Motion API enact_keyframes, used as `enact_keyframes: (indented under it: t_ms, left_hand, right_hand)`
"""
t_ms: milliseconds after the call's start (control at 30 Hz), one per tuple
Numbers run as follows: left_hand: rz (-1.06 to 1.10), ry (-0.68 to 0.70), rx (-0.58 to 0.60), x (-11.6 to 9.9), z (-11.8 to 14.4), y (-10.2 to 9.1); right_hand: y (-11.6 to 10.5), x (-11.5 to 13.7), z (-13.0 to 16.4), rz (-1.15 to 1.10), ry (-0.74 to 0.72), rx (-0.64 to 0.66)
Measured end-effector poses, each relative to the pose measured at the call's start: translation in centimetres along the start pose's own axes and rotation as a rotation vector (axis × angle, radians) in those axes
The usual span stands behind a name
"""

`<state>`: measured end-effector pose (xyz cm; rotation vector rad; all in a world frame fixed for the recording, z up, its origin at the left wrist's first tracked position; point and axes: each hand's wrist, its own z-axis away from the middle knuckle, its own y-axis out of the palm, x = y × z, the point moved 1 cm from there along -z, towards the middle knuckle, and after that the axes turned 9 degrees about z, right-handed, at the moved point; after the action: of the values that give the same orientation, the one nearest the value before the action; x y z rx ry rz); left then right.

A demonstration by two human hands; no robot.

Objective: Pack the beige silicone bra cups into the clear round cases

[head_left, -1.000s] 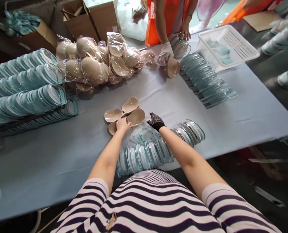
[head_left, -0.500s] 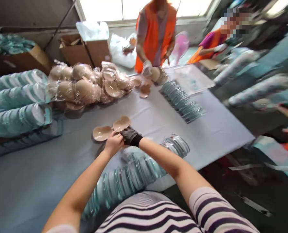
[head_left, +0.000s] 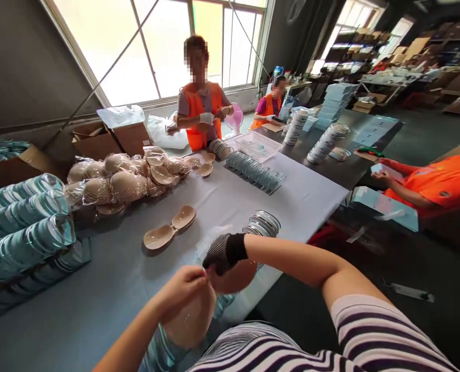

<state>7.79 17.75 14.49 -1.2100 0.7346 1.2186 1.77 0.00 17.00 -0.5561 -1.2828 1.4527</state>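
Beige, soft-looking moulded cups are held up off the tabletop, close to the person's chest. The bare left hand (head_left: 185, 287) is pinched on the upper edge of the lower beige cup (head_left: 191, 318), which hangs below the fingers with its rounded face towards the camera. The right hand (head_left: 222, 253), in a dark knitted glove, is closed down over the upper beige cup (head_left: 233, 276); the exact finger grip under the glove cannot be told. The two hands meet at the centre, almost touching, so the pair runs from lower left to upper right, its join lying between the two hands. Neither hand is noticeably nearer; each has its own cup.

Just beyond and below the hands, on the pale blue tabletop (head_left: 109, 279), lies a row of clear round cases (head_left: 263, 222), leaning one on another. Further out to the left rests a loose beige pair (head_left: 170, 227), laid flat, hollow side up, its long axis again running lower left to upper right. Behind that are bagged beige cups (head_left: 121, 181), and at the far left stacked teal-lined cases (head_left: 24, 227). A person in an orange vest (head_left: 199, 111) stands at the far end, with other workers well apart to the right.
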Motion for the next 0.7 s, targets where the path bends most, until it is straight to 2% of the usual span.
enact_keyframes:
  t_ms: [133,233,333,500,600,700]
  left_hand:
    - [0.006,-0.035,0.067,1.3,1.1,4.2]
    - [-0.135,-0.052,0.063,2.0,1.5,6.1]
    - [-0.17,-0.046,0.054,2.3,1.8,7.2]
    - [-0.041,-0.137,0.012,3.5,2.0,9.3]
    - [0.102,-0.169,0.021,4.4,1.0,10.4]
    - [0.183,-0.174,-0.034,4.5,-0.9,10.3]
  right_hand:
    - [5.3,3.1,3.6,-0.323,0.107,0.096]
    - [8.1,4.4,5.5,-0.369,0.204,0.005]
    - [9.4,5.3,6.4,-0.193,0.196,-0.057]
    - [11.4,6.3,5.7,0.035,0.234,-0.143]
    - [12.2,5.6,5.1,0.065,0.294,-0.141]
    - [11.5,3.6,5.8,0.037,0.452,-0.21]
